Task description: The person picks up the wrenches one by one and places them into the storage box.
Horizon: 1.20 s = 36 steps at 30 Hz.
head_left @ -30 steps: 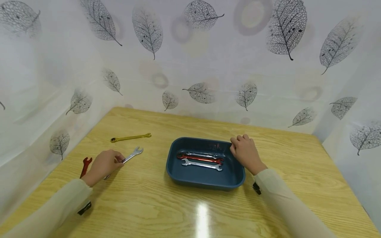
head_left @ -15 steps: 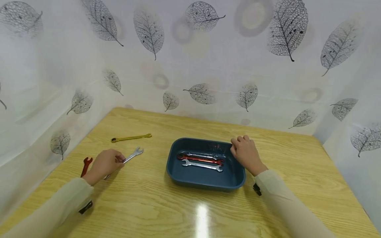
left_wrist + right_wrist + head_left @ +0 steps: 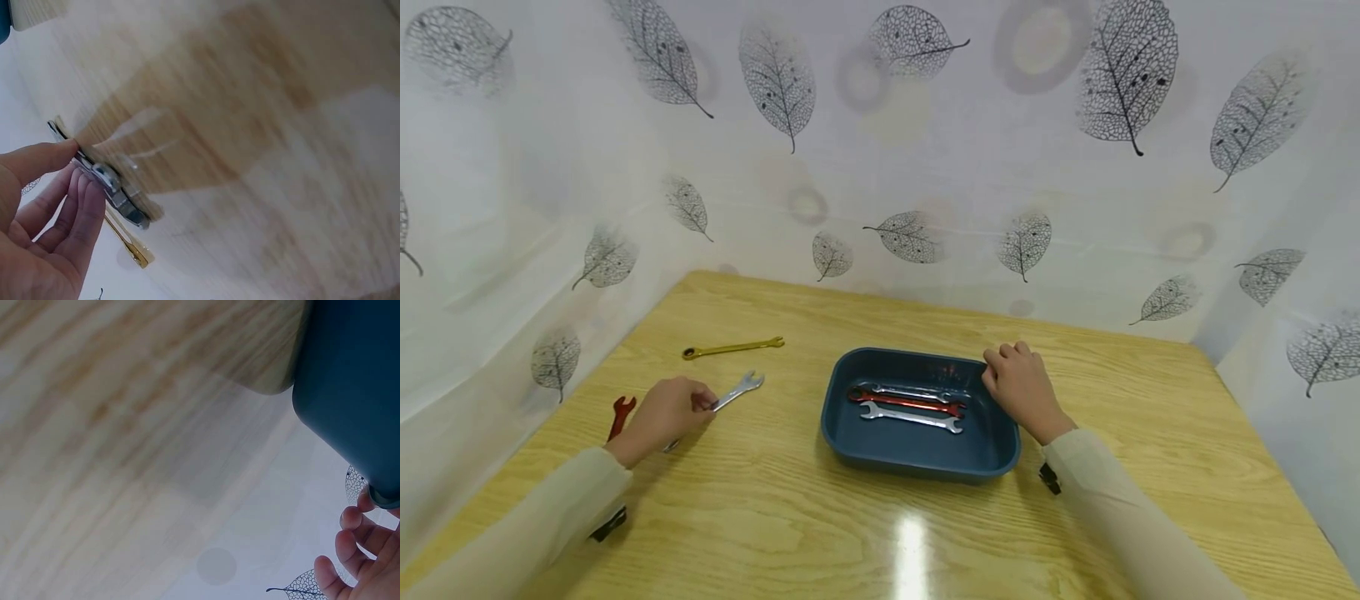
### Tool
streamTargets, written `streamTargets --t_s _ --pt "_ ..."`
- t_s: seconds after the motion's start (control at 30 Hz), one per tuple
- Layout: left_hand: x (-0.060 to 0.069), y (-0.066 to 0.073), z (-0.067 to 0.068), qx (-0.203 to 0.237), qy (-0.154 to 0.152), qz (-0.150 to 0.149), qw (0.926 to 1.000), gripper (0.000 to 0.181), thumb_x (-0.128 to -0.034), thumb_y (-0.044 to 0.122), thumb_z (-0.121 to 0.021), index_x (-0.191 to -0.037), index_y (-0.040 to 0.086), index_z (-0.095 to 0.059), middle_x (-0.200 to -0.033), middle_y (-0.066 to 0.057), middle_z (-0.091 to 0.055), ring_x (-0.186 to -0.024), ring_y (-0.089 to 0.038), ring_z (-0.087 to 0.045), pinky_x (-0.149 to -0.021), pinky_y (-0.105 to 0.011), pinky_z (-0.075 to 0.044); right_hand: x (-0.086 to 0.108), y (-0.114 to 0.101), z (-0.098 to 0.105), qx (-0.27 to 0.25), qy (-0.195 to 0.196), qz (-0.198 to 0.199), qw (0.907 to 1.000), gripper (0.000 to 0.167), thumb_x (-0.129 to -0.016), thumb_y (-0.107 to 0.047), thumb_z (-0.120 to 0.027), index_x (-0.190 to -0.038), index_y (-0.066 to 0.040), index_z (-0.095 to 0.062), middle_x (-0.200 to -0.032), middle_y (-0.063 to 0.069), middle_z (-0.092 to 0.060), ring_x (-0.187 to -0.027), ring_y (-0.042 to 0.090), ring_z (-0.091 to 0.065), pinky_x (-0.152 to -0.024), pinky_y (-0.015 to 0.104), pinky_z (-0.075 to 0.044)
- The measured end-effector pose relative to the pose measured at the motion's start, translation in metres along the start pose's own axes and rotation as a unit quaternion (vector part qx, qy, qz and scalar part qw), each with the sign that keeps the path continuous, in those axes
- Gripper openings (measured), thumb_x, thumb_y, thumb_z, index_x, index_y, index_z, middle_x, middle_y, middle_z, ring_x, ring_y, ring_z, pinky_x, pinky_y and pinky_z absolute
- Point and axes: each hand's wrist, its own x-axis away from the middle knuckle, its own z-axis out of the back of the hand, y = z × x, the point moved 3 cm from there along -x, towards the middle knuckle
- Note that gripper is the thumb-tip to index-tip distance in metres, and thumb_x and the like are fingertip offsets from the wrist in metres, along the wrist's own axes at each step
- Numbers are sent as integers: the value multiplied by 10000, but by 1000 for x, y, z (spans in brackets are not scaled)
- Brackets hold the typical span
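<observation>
My left hand (image 3: 666,417) pinches a silver open-end wrench (image 3: 739,392) by its middle, low over the table at the left. The left wrist view shows this wrench (image 3: 106,178) between thumb and fingertips. My right hand (image 3: 1021,387) grips the far right rim of a dark blue plastic bin (image 3: 917,467). In the right wrist view the thumb and a finger meet on the bin's rim (image 3: 387,499). Inside the bin lie a silver open-end wrench (image 3: 910,417), a red wrench (image 3: 910,402) and another silver wrench (image 3: 910,392).
Behind my left hand a gold combination wrench (image 3: 733,348) lies on the wooden table (image 3: 790,517). A red wrench (image 3: 621,415) lies to the hand's left, partly hidden by my wrist. White leaf-print sheeting (image 3: 880,167) stands along the table's back and sides.
Almost nothing differs. Both hands keep their places, the left on the wrench and the right on the bin's rim; the head view has shifted very slightly.
</observation>
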Motion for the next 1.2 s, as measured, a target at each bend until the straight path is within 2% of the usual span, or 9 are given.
streamTargets --t_s 0.23,0.7,1.2 --pt "0 -1 -1 110 -81 -24 9999 77 -784 72 -716 -847 28 -718 -736 -27 -682 -642 -101 -597 -571 -278 -483 1 0 1 13 14 -20 10000 124 -879 -88 -525 -756 -74 -534 -643 60 -424 -634 234 -349 -572 329 -265" --pt "-1 -6 2 693 -192 -109 9973 97 -770 62 -723 -842 2 -697 -739 -43 -675 -653 -101 -595 -565 -209 -474 1 -1 3 -115 85 36 9999 130 -879 -80 -517 -749 -75 -526 -643 61 -420 -626 231 -339 -555 325 -276" --pt "-4 -9 1 862 -415 127 9953 92 -771 51 -704 -846 0 -695 -741 -34 -663 -658 -102 -583 -578 -232 -479 0 1 1 -85 110 97 9999 149 -881 -81 -513 -733 -83 -512 -632 49 -396 -616 216 -315 -555 308 -245"
